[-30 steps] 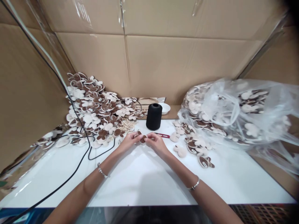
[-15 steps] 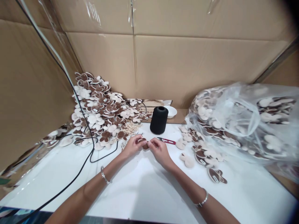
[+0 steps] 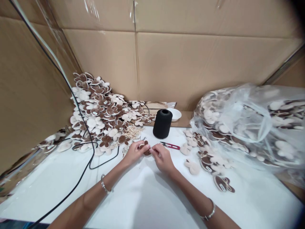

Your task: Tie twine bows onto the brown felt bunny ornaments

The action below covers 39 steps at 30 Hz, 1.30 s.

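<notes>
Left hand (image 3: 133, 152) has the brown piece (image 3: 147, 153) pinched; right hand (image 3: 164, 158) is curled beside it, can't tell if gripping. Looks like fiddly adjusting, next move probably needs a steady hold.

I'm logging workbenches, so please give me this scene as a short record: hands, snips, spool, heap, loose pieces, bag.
Left hand: holds a brown piece
Right hand: fingertips at its edge; grip unclear
Snips: red, on the table, just beyond the right hand
Spool: black, upright, in front of a white bowl
Heap: brown and pale pieces, left side
Loose pieces: right side, near the bag
Bag: clear plastic, more pieces inside
</notes>
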### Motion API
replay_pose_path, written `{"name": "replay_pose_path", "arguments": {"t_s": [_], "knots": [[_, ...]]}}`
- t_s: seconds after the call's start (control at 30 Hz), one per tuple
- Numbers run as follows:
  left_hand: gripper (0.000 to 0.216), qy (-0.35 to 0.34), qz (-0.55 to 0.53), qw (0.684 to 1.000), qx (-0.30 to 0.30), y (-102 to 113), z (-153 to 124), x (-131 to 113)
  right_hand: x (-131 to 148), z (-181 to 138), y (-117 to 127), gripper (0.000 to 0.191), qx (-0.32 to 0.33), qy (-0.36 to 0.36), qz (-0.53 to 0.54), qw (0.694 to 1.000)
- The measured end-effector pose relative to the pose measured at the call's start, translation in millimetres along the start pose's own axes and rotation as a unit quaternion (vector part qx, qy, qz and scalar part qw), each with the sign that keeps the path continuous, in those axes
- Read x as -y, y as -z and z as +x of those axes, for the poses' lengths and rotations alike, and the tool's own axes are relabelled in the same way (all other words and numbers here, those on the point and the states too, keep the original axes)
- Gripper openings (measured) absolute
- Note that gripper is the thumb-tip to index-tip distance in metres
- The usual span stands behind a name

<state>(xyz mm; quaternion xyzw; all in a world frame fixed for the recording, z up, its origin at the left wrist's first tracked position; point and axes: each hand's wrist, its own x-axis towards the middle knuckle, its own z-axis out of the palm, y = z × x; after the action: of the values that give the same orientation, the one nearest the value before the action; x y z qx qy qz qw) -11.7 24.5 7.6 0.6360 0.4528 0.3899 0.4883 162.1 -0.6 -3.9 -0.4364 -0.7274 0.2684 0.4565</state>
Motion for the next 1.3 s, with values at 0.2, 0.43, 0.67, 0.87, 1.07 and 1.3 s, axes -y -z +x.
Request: {"name": "replay_pose_path", "arguments": {"t_s": [0.2,0.43,0.67,0.87,1.07,1.3], "knots": [[0.047,0.048,-0.085,0.994,0.046,12,2,4,-1,-2,3,0.026,-0.005,-0.072,0.047,0.996],[0.042,0.119,-0.159,0.979,0.055,14,-5,4,2,-2,6,0.027,-0.004,-0.113,0.108,0.988],[0.044,0.120,-0.173,0.975,0.071,10,-7,0,-1,-4,3,0.029,0.006,-0.126,0.139,0.982],[0.045,0.117,-0.193,0.970,0.095,9,-10,-5,0,-5,2,0.030,0.018,-0.134,0.149,0.980],[0.041,0.085,-0.112,0.989,0.048,10,-9,-3,2,-5,2,0.028,0.007,-0.132,0.138,0.982],[0.038,0.056,-0.124,0.990,0.044,0,-9,0,4,-4,1,0.027,0.031,-0.130,0.155,0.979]]}}
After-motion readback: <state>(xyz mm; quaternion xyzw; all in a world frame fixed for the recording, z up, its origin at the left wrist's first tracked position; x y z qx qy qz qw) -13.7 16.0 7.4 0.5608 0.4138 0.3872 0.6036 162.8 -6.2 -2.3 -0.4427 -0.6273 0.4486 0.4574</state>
